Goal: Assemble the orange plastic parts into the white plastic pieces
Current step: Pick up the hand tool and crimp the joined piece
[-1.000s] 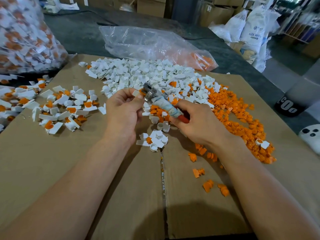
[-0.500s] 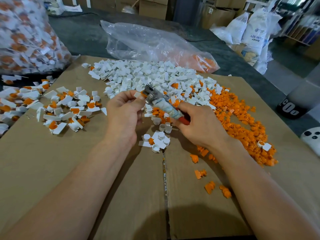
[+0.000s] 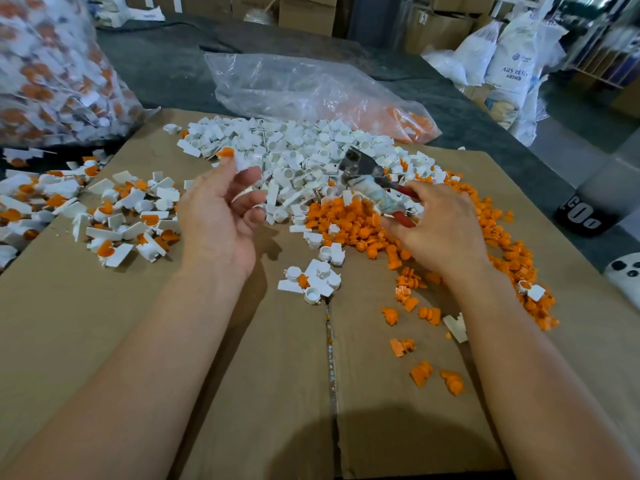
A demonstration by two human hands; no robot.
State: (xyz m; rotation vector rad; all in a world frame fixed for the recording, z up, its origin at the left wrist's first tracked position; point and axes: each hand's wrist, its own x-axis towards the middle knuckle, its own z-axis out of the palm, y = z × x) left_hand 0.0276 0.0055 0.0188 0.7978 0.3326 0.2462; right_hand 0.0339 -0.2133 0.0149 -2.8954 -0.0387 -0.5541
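Assembled piece (image 3: pixel 233 159): small white body, orange part seated on top, motion-blurred, just above left hand's fingertips; contact not discernible. Left hand (image 3: pixel 218 216): palm turned up, fingers loosely spread, nothing gripped. Right hand (image 3: pixel 440 233): fingers curled round pliers (image 3: pixel 377 192), which have red handles, tape-wrapped grip, metal nose pointing up-left. White pieces (image 3: pixel 298 147) heaped far centre on cardboard (image 3: pixel 242 375). Orange parts (image 3: pixel 346 220) heaped under and right of right hand, strays nearer. Finished pieces (image 3: pixel 114 216) strewn left. Clear bag (image 3: pixel 294 84) behind heaps.
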